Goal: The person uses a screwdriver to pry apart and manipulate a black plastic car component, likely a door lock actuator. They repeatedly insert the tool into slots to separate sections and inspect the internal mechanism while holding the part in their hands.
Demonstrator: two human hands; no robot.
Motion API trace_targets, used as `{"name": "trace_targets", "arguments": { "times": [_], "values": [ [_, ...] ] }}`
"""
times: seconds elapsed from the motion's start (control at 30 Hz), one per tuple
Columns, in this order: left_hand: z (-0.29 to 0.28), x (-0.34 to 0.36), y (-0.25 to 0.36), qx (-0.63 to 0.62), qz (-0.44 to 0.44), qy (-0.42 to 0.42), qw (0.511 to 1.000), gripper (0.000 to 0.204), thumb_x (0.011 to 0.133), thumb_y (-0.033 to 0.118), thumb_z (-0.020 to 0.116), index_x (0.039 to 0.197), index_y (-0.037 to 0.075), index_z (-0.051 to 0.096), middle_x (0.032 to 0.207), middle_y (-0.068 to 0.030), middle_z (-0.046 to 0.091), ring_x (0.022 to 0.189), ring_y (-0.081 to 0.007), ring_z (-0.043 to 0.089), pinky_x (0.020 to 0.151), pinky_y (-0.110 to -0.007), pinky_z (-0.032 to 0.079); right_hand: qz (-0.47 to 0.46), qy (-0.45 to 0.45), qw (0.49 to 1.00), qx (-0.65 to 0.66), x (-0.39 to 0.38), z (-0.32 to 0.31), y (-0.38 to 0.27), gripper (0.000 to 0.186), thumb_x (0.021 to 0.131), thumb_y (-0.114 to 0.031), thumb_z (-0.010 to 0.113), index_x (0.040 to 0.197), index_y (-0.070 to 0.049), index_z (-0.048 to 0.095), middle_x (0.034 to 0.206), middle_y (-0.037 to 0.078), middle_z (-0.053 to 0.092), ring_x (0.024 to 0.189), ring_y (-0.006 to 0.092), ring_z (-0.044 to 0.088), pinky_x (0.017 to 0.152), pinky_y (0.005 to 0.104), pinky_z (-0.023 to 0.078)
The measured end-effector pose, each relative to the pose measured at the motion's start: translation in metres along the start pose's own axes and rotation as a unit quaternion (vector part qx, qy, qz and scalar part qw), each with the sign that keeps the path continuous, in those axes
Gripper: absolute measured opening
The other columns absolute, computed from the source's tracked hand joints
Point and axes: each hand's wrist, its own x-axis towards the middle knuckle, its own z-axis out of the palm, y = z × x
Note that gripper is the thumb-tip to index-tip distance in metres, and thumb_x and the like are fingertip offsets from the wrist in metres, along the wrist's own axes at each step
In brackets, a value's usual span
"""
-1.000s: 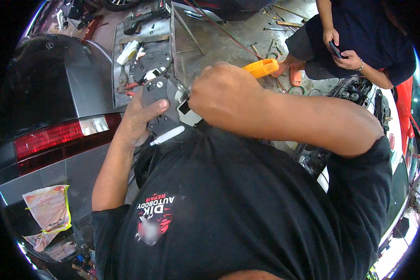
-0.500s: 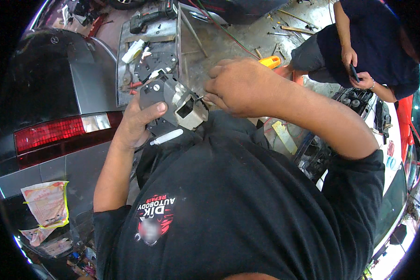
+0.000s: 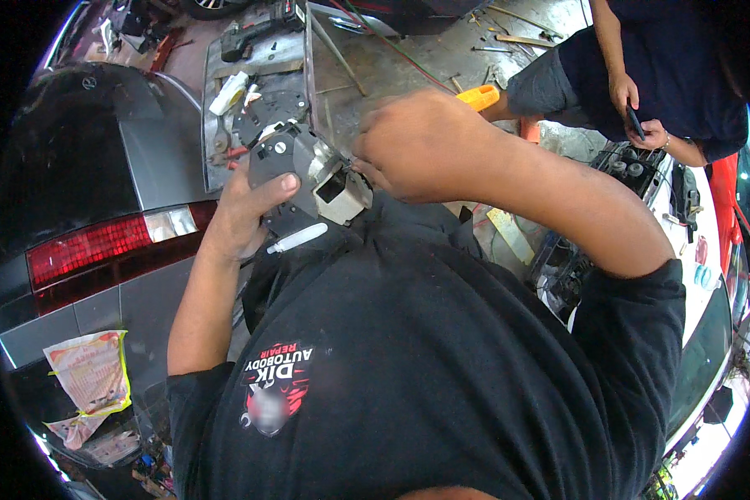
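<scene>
A dark grey and cream plastic housing (image 3: 285, 167) with a square opening is gripped in my left hand (image 3: 246, 208), its thumb pressed on the near face. Closed around a yellow-handled screwdriver (image 3: 480, 97), my right hand (image 3: 425, 146) is at the housing's right side. The handle's end sticks out behind the fist; the fingers are blurred, and the tip, close to the housing, is hard to make out. A slim white tube-like piece (image 3: 298, 238) shows just below the housing.
Beyond my left hand, a metal-topped bench (image 3: 308, 58) carries a black cordless power tool (image 3: 254, 37) and a dark flat part (image 3: 279, 108). On the left is a dark car with a red tail light (image 3: 87, 248). A person (image 3: 667, 75) holding a phone stands at upper right.
My right hand has shifted slightly left, closer to the housing, and is more blurred. The yellow handle moved left and up with it. My left hand keeps its hold.
</scene>
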Motion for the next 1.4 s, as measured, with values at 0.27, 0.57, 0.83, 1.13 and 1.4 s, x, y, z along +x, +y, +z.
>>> {"name": "trace_targets", "arguments": {
  "times": [0.27,0.57,0.83,1.13,1.4],
  "values": [
    [-0.001,0.009,-0.015,-0.063,-0.041,0.036,0.997,0.051,0.089,0.025,0.079,0.131,0.003,0.060,0.114,-0.0078,0.068,0.103,-0.0202,0.069,0.090,-0.038,0.058,-0.107,0.042,0.976,0.185,-0.007,-0.051,-0.034,0.031,0.094,-0.032,0.065,0.083,-0.005,0.075,0.080,0.020,0.073,0.078,0.0408,0.074,0.073,0.0522,0.059],
    [-0.022,0.015,-0.022,-0.145,0.030,-0.091,0.985,0.068,0.086,0.027,0.080,0.143,0.001,0.055,0.132,-0.0132,0.068,0.122,-0.0273,0.067,0.107,-0.042,0.053,0.089,0.042,0.967,0.235,-0.047,-0.021,0.002,0.027,0.101,-0.026,0.062,0.099,0.000,0.070,0.093,0.020,0.069,0.097,0.0425,0.068,0.085,0.0535,0.053],
    [-0.028,0.027,-0.025,-0.169,0.032,-0.051,0.984,0.061,0.089,0.026,0.078,0.142,0.002,0.057,0.131,-0.0123,0.068,0.122,-0.0270,0.067,0.107,-0.044,0.054,0.194,0.045,0.908,0.368,-0.071,0.048,0.009,0.028,0.106,-0.025,0.061,0.111,0.002,0.067,0.100,0.020,0.068,0.096,0.0371,0.066,0.085,0.0457,0.050],
    [-0.015,0.052,-0.004,-0.136,0.018,0.017,0.990,0.054,0.095,0.024,0.075,0.141,0.004,0.056,0.129,-0.0129,0.068,0.118,-0.0289,0.068,0.101,-0.046,0.058,0.206,0.078,0.862,0.456,-0.055,0.066,0.007,0.039,0.107,-0.025,0.060,0.140,-0.003,0.059,0.124,0.015,0.070,0.114,0.0276,0.064,0.101,0.0396,0.049],
    [-0.020,0.087,0.003,-0.018,-0.074,-0.011,0.997,0.064,0.090,0.019,0.082,0.143,0.001,0.053,0.121,-0.0096,0.068,0.109,-0.0237,0.069,0.093,-0.041,0.058,0.279,0.006,0.712,0.644,-0.064,0.114,0.044,0.037,0.108,-0.027,0.055,0.136,-0.003,0.061,0.098,0.001,0.063,0.090,0.0135,0.060,0.084,0.0307,0.050]
  ]
}}
